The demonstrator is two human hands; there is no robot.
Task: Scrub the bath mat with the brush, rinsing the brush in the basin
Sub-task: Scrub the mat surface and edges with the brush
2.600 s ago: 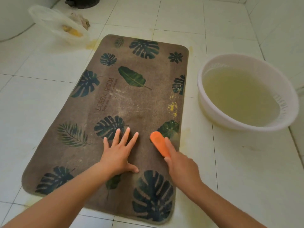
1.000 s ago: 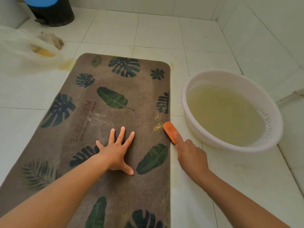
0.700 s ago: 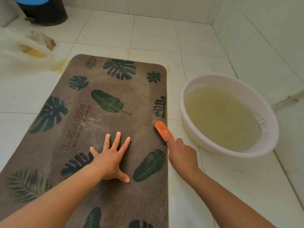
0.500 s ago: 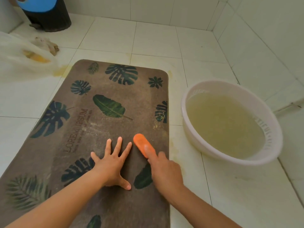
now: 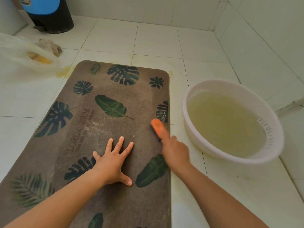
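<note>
The scrubbing step is in hand. The bath mat (image 5: 144, 96) lies flat on the tiled floor, and the orange brush (image 5: 158, 128) sits on it close to its right edge, about halfway along its length and just below a dark leaf print. The right hand (image 5: 176, 150) wraps the brush's near end with curled fingers; blur hides exactly how each finger lies. The left hand (image 5: 113, 162) rests flat on the mat's middle, fingers straight and fanned apart with the thumb out, holding nothing, apparently pinning the mat down. The basin (image 5: 230, 83) stands just off the mat's right edge, filled with cloudy yellowish water. Pale scuffs show around the mat's printed lettering, so much looks left to do. The next move likely calls for firm strokes under downward pressure, or a short reach right of the mat to dip the brush.
</note>
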